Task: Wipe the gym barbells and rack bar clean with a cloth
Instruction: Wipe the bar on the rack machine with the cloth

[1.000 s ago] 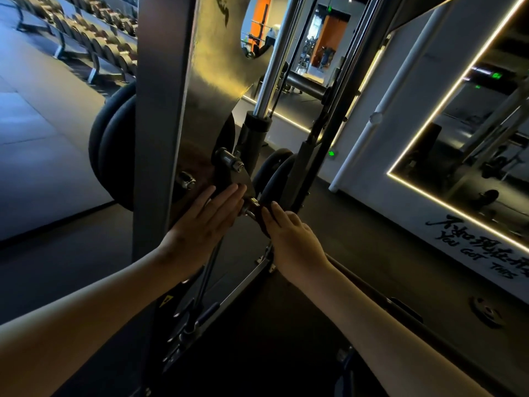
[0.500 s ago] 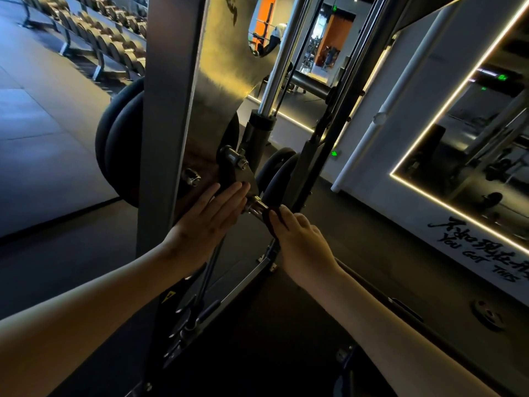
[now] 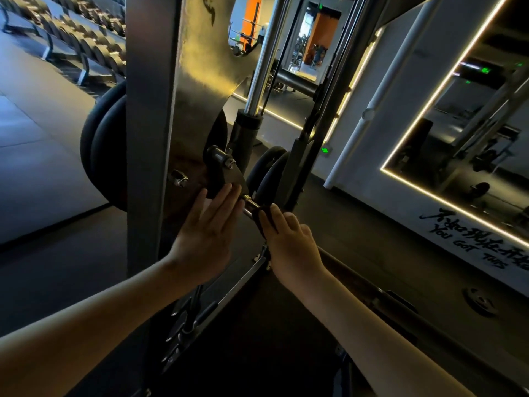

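Note:
My left hand (image 3: 206, 233) lies flat, fingers together, against the black hook bracket (image 3: 221, 173) and the metal plate of the rack. A short chrome bar stub (image 3: 249, 204) sticks out of the bracket. My right hand (image 3: 289, 239) curls over this bar, its fingers pressing a dark cloth (image 3: 262, 222) onto it. Most of the cloth is hidden under the fingers. A chrome guide rod (image 3: 260, 61) rises above the bracket, beside the grey rack upright (image 3: 148, 138).
Black weight plates (image 3: 103, 150) hang left of the upright, and more plates (image 3: 269, 173) sit behind the bar. A dumbbell rack (image 3: 86, 38) stands at the far left. A lit mirror wall (image 3: 458, 138) is on the right. A small plate (image 3: 482, 302) lies on the dark floor.
The view has swayed slightly. My right hand has edged a little to the right along the bar with the cloth; my left hand stays flat on the bracket.

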